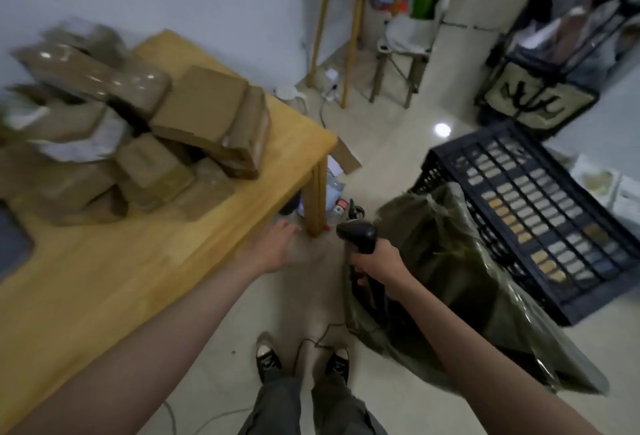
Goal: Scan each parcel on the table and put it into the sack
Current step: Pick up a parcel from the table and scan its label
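**Brown parcels heaped on the table, scanner in the right hand**

Brown tape-wrapped parcels (pixel 138 130) lie in a loose heap on the far left part of the wooden table (pixel 114 261), some stacked on others, one flat box tilted against the pile. The picture is blurred there, so labels and exact count cannot be told.

The left hand (pixel 277 246) is stretched out past the table's near edge, close to the table leg (pixel 317 199), fingers relaxed and holding nothing. The right hand (pixel 375 265) grips the handle of a black scanner (pixel 356 235), fingers curled round it, the scanner head pointing up and away.

Just beside the right hand, on the floor, stands the dark green sack (pixel 450 261), leaning against a black plastic crate (pixel 540 206). A thin cable (pixel 311 341) trails on the tiles between the person's two black shoes (pixel 268 360).
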